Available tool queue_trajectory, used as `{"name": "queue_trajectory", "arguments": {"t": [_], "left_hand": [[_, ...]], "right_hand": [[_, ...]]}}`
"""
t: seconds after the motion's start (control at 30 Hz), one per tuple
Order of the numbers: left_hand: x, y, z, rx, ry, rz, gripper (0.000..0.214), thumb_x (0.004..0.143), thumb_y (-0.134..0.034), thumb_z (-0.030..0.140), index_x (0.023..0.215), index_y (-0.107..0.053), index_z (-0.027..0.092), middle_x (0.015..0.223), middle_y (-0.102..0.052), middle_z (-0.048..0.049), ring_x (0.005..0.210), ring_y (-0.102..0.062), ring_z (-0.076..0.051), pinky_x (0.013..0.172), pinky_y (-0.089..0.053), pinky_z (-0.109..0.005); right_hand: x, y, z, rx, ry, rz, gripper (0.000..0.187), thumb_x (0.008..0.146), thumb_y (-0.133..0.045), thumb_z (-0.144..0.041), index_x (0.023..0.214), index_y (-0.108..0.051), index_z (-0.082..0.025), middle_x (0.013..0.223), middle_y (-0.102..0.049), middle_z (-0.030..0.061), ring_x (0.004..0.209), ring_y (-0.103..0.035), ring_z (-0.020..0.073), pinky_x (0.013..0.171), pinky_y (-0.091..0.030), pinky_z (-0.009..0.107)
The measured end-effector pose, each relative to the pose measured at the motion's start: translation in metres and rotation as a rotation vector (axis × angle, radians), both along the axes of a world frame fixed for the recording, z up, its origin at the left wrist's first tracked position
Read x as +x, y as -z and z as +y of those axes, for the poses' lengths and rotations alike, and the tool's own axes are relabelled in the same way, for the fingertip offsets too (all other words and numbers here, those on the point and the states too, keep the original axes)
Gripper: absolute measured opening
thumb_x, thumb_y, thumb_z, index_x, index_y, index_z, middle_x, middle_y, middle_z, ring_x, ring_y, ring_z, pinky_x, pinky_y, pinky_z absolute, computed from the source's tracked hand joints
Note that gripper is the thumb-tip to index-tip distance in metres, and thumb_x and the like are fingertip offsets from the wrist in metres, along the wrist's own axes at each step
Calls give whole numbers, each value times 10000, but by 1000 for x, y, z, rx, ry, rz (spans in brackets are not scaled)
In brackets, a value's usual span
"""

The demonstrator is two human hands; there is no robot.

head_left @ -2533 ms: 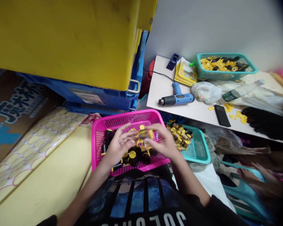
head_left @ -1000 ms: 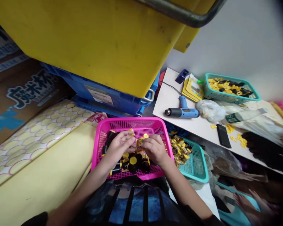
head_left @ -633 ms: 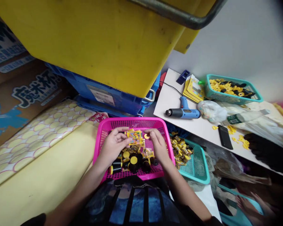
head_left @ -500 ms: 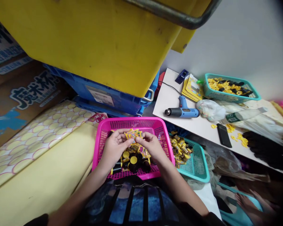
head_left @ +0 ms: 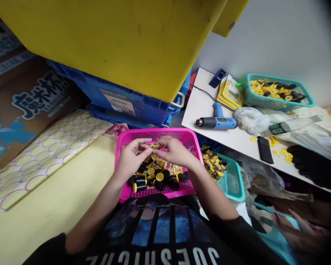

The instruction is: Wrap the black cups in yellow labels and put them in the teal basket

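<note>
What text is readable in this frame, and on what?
"JOE" then "SHC...", upside down to the camera, partly cut off: black printed T-shirt.
Large blue stylised characters, not legible to me: brown cardboard box.
White label, print too small: blue plastic crate.
Green label, blurred: clear plastic bottle.
Yellow printed cards: too small.

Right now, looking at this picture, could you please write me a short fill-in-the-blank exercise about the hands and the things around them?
1. Both hands meet over the ____ basket.
2. Between the fingertips they pinch a small ____ piece.
3. The heat gun on the table is ____.
4. The phone on the table lies screen ____.

Missing words: pink; yellow; blue; up
</note>
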State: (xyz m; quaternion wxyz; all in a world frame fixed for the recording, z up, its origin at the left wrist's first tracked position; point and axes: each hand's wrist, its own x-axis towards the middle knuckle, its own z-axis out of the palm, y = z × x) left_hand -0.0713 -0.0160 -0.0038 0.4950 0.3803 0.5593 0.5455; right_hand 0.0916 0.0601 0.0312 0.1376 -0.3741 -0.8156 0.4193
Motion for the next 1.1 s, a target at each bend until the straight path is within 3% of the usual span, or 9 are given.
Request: {"name": "queue_trajectory", "arguments": {"t": [0.1, 0.23, 0.43, 0.6, 0.7, 0.77, 0.93, 1.03, 1.1], "left_hand": [[1, 3, 1, 21, -162, -188, 344, 671, -786, 267, 978, -661, 175, 746, -640, 22, 695, -620, -103, 701, -518, -224], [-1, 11, 0, -20, -137, -328, 446, 669, -806, 286, 1067, -633, 186, 765, -672, 11, 716, -653, -113, 680, -526, -214], [-9, 11, 0, -86, -74, -254, 645, 627, -843, 304, 1215, -603, 190, 611, -676, 38, 549, -640, -118, 600, -541, -237], [-18, 11, 0, -128, -141, -245, 407, 599, -854, 318, 937, -723, 132, 738, -735, -36, 662, -684, -146, 667, -561, -261], [-24, 17, 0, -95, -210, -220, 585, 556, -869, 262, 1103, -688, 159, 720, -722, -9, 647, -676, -138, 614, -546, -236], [-29, 20, -1, -75, -245, -203, 691, 577, -852, 266, 1227, -631, 185, 684, -702, 16, 606, -660, -123, 565, -528, -213], [-35, 18, -4, -137, -299, -35, 338, 672, -784, 308, 965, -748, 143, 684, -715, -17, 568, -652, -112, 539, -506, -197], [-35, 14, -9, -158, -366, 5, 266, 677, -784, 313, 887, -759, 151, 756, -749, -39, 611, -676, -133, 563, -511, -212], [-36, 14, -11, -131, -403, -11, 265, 676, -791, 324, 880, -759, 158, 809, -764, -49, 681, -699, -154, 632, -536, -237]], "right_hand": [[-9, 8, -2, -237, 120, 189, 209, 812, -615, -356, 720, -593, -170, 720, -579, 3, 682, -520, 134, 675, -398, 286], [-18, 24, -9, -375, 249, 320, 245, 814, -603, -404, 720, -547, -185, 657, -531, -35, 609, -460, 104, 625, -376, 254], [-26, 30, -12, -223, 240, 233, 365, 848, -560, -487, 651, -518, -182, 626, -506, -31, 622, -475, 116, 616, -352, 252], [-23, 34, -8, -144, 147, 246, 371, 934, -445, -489, 793, -582, -175, 775, -607, 14, 771, -572, 152, 735, -418, 284], [-24, 40, -13, -135, 122, 115, 373, 985, -362, -447, 875, -595, -177, 842, -646, 35, 797, -595, 160, 755, -438, 298], [-31, 48, -23, 15, 52, -86, 303, 975, -429, -390, 866, -610, -172, 832, -660, 51, 808, -589, 178, 772, -438, 316], [-59, 73, -55, 418, -323, -459, 240, 860, -623, -276, 1037, -623, -114, 991, -685, 157, 978, -572, 287, 828, -442, 398], [-67, 76, -60, 428, -362, -496, 192, 863, -538, -149, 1019, -628, -84, 972, -688, 175, 982, -583, 288, 858, -444, 413], [-61, 68, -55, 317, -312, -387, 213, 823, -567, -145, 1023, -623, -98, 990, -686, 162, 986, -590, 269, 884, -444, 400]]}}
